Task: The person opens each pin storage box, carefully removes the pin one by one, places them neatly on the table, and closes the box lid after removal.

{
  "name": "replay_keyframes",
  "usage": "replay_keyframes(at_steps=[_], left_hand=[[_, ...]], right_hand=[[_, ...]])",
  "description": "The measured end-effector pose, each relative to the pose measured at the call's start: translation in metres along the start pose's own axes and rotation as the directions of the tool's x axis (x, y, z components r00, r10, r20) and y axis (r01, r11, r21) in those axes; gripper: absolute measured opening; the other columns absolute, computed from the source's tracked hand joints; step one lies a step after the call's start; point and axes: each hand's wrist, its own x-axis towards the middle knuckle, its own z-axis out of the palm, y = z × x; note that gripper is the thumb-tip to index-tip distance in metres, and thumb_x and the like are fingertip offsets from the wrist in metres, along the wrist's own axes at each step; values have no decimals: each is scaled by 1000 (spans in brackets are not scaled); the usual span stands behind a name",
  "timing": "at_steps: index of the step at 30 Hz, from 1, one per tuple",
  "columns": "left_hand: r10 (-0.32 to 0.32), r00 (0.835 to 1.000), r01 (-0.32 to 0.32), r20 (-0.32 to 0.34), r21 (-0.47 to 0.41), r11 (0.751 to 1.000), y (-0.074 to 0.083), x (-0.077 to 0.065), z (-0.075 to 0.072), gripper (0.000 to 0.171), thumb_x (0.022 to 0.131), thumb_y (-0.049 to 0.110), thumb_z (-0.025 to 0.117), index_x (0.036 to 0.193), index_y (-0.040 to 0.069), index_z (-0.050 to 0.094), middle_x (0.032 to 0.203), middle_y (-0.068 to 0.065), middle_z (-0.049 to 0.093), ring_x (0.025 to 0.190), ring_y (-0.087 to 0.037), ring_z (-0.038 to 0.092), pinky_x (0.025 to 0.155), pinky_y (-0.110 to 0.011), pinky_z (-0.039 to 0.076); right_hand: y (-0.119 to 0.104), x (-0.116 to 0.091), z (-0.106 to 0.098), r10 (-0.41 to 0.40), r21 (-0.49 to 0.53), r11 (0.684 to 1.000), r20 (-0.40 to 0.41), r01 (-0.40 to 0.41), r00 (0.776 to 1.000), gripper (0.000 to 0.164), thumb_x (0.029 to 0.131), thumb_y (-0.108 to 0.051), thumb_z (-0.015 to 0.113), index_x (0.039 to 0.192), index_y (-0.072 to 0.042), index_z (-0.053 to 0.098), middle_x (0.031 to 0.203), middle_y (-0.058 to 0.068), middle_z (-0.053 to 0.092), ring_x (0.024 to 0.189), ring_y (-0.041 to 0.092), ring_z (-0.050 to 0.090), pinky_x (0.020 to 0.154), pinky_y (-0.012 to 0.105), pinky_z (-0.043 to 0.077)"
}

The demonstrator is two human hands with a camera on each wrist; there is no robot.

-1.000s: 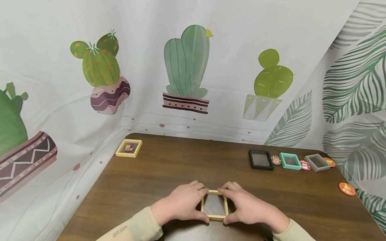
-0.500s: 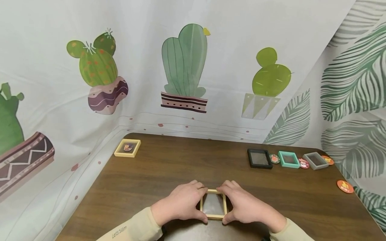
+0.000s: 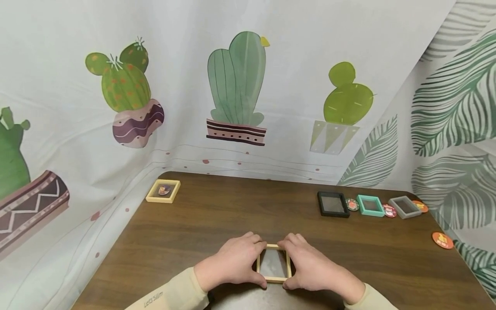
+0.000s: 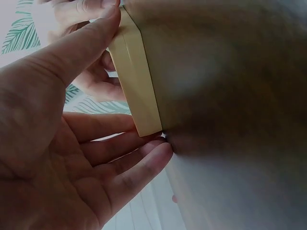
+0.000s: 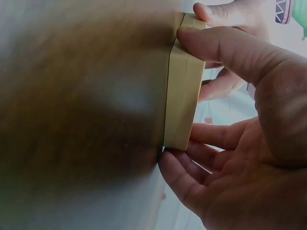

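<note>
A square pale-yellow display frame [image 3: 273,263] with a see-through film window lies flat on the brown wooden table, between both hands. My left hand [image 3: 237,260] grips its left side, thumb at the near corner and fingertips at the far one. On the opposite side my right hand [image 3: 313,266] holds it the same way, its thumb on the near edge. The left wrist view shows the frame's yellow side wall [image 4: 136,81] standing against the tabletop, spanned by thumb and fingers. In the right wrist view, the other side wall [image 5: 182,96] sits within the right hand's grip.
At the back left stands another yellow frame [image 3: 154,199] with a round token [image 3: 164,190] in its window. Toward the back right are a black frame [image 3: 333,214], a turquoise frame [image 3: 371,213] and a grey frame [image 3: 404,206], with round tokens beside them. An orange token [image 3: 442,240] lies near the right edge.
My right thumb has slid slightly left along the frame's near edge. The head view has shifted a little; both hands keep their hold on the frame.
</note>
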Motion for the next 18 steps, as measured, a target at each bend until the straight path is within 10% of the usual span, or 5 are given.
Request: replay_keyframes(at_steps=[18], left_hand=[[16,1000,-16,-24,-10,1000,-2,-1,2,95,64,82,68,127,11,62,111,6,58,100,-10,49,72,-26,50]], right_hand=[[-7,3,4,5,-107,994,-16,-7,1000,93,65,-57,83,137,-7,53,118,-5,49,105,12,42,83,30,46]])
